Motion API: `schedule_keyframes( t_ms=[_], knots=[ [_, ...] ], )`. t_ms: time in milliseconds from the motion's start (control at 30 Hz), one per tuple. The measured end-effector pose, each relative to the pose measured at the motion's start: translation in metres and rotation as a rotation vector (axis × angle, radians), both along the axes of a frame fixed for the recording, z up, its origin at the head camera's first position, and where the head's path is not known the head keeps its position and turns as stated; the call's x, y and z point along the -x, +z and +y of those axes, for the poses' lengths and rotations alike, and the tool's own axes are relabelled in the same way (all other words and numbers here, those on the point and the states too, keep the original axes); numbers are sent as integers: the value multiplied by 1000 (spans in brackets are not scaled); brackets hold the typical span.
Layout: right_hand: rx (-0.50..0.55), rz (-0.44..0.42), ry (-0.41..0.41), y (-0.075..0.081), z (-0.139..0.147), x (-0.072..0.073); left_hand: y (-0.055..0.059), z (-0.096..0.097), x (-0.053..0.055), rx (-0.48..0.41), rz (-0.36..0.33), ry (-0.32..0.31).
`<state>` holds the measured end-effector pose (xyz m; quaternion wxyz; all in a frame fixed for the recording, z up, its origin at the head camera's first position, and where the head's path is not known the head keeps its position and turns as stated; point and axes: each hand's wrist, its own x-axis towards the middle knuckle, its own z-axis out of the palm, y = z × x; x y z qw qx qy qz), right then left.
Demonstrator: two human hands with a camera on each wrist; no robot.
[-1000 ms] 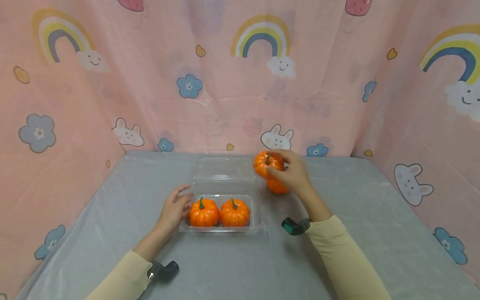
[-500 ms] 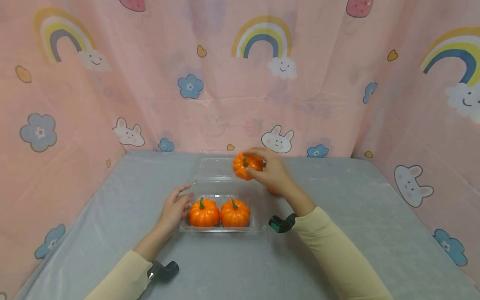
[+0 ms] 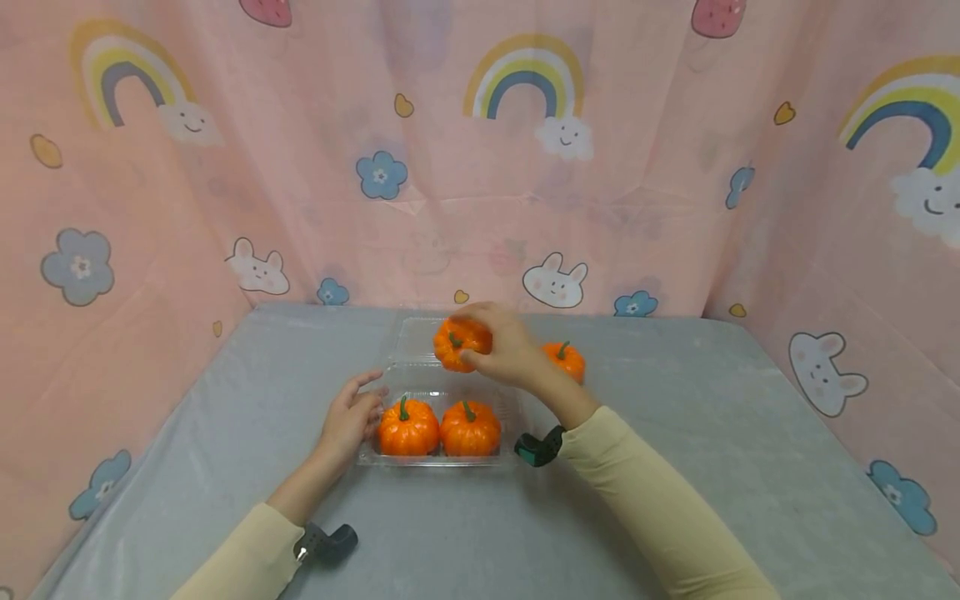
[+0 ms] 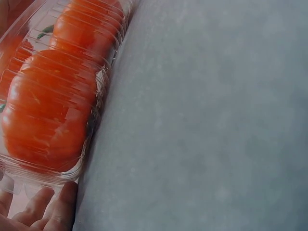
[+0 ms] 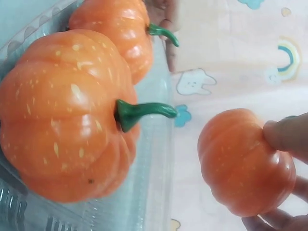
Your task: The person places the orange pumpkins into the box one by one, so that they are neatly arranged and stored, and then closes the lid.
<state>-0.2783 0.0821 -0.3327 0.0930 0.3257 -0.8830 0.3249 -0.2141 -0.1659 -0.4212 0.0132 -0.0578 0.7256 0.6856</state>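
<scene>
My right hand (image 3: pixel 510 348) grips a small orange pumpkin (image 3: pixel 452 348) with a green stem. It is raised over the back of a clear plastic clamshell box (image 3: pixel 450 462), overlapping its open lid (image 3: pixel 417 337) in the head view. Two similar pumpkins sit side by side in the box, a left one (image 3: pixel 407 429) and a right one (image 3: pixel 470 431). My left hand (image 3: pixel 347 423) rests its fingers against the box's left end. In the right wrist view the thumb and fingers hold the pumpkin (image 5: pixel 243 163) around its sides.
Another orange pumpkin (image 3: pixel 567 362) stands on the grey cloth-covered table (image 3: pixel 660 400), right of the box and partly behind my right forearm. A pink patterned curtain (image 3: pixel 480 225) closes off the back and both sides.
My right hand has carried its pumpkin left from beside the other loose pumpkin to over the box's back part, uncovering that loose pumpkin. My left hand has stayed at the box.
</scene>
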Motion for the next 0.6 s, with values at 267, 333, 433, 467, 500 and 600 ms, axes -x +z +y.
schedule_keyframes(
  t_ms=[267, 333, 433, 467, 500, 600],
  knots=[
    [-141, 21, 68, -6, -19, -1, -1, 0, 1, -2, 4, 2],
    [-166, 25, 81, -8, -23, -1, -1, 0, 1, -5, 8, 0],
    [-172, 16, 108, -10, -29, -1, 0, 0, 0, -7, 10, -2],
    [-174, 11, 116, -10, -30, 0, 0, 0, 0, -6, 10, -3],
    [-175, 8, 124, -11, -32, 0, 0, 0, 0, -6, 10, -4],
    [-184, -3, 147, -13, -35, 0, 0, 0, 0, -5, 9, -5]
  ],
)
